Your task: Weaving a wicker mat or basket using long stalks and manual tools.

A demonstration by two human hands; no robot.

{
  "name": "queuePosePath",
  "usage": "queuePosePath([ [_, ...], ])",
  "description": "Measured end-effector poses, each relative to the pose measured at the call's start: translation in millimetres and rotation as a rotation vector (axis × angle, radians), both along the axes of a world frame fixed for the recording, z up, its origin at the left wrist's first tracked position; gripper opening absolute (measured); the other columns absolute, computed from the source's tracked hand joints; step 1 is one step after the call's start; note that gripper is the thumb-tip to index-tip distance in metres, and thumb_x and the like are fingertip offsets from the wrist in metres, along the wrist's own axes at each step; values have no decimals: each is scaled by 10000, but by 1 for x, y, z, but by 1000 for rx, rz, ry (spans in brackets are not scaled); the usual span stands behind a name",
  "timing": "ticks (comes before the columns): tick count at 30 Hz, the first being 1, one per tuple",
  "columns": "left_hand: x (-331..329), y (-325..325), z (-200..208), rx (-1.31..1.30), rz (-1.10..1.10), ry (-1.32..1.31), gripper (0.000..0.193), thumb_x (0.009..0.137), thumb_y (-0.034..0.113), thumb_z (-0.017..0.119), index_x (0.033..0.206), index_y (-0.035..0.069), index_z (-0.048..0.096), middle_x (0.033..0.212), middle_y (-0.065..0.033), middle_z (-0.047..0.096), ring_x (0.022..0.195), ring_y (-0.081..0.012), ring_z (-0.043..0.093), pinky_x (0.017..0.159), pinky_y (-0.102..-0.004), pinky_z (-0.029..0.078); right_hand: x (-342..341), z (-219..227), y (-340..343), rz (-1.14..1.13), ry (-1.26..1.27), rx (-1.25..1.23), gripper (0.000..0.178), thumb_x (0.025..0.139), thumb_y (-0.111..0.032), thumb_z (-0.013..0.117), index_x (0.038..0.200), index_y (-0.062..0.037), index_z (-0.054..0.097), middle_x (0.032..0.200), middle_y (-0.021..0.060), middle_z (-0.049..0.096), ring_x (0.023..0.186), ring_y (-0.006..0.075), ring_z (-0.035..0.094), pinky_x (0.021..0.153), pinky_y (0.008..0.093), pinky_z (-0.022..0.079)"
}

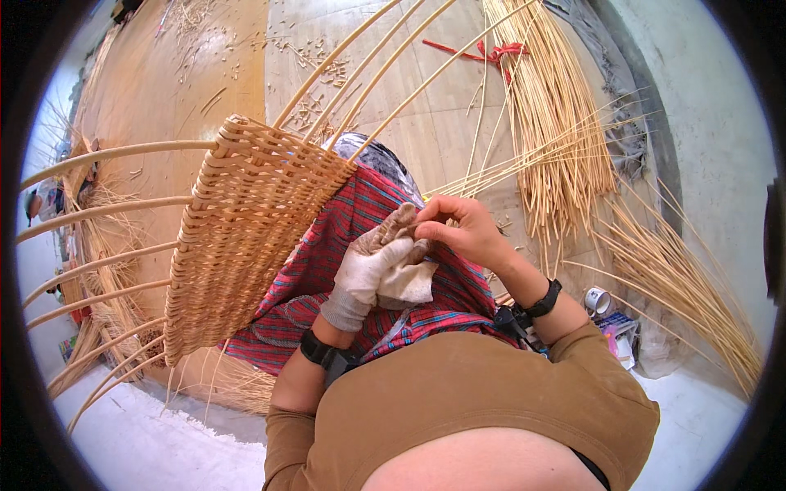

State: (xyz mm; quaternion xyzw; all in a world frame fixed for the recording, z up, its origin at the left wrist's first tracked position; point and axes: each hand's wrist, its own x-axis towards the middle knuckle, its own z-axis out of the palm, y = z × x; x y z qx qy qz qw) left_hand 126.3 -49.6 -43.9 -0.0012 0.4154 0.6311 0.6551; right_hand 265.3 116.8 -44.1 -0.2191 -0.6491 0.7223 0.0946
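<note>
My left hand (368, 262) wears a white knit work glove with brown-stained fingers. It is closed on a loose piece of white, stained fabric (408, 282), which looks like a second glove. My bare right hand (463, 229) meets it above my lap, thumb and forefinger pinched at the stained glove fabric by the left fingertips. To the left, a woven wicker panel (246, 237) leans on its side against my lap, with long bare stakes (123, 153) standing out from its left and upper edges. A red plaid cloth (352, 204) covers my legs.
A thick bundle of pale rods (557, 123), bound with a red tie (499, 54), lies at the far right; more loose rods (679, 286) lie nearer. Cut scraps (319, 61) litter the board floor. A roll of tape (598, 300) stands at right by a clear bag (661, 344).
</note>
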Motion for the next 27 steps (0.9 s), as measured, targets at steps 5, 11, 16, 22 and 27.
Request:
queuePosePath([
  [5,11,0,-1,136,145,-97,534,1044,48,568,1559,49,430,1472,-171,581,1245,-323,651,1043,-466,555,-3,-13,-4,-38,29,-286,169,999,-184,716,1028,-17,713,942,8,725,855,79,653,779,256,535],
  [11,8,1,-5,210,175,-159,524,1053,99,571,1557,52,436,1421,-174,612,1225,-334,660,1027,-474,561,-1,-19,-10,-123,100,-519,173,1010,-185,705,1067,-21,702,989,15,715,899,78,640,823,260,529],
  [16,-1,-2,-5,121,177,-70,519,1055,102,565,1555,51,437,1351,-168,649,1187,-333,677,1000,-477,576,-3,-10,-8,-20,35,-115,169,991,-147,713,1132,-54,722,977,-4,713,899,98,654,842,280,532],
  [22,-2,-3,-5,113,183,-120,493,1065,86,522,1551,50,442,1362,-174,640,1184,-336,678,998,-494,578,-9,-3,-4,-45,191,466,154,930,-100,747,1083,-81,751,944,60,705,901,192,676,829,302,533],
  [27,0,-2,-6,112,150,-167,486,1078,115,499,1554,47,431,1402,-169,613,1233,-343,651,1022,-514,561,-8,-8,-15,-104,159,323,102,924,-32,731,1021,-62,728,951,58,694,926,186,655,832,311,520],
])
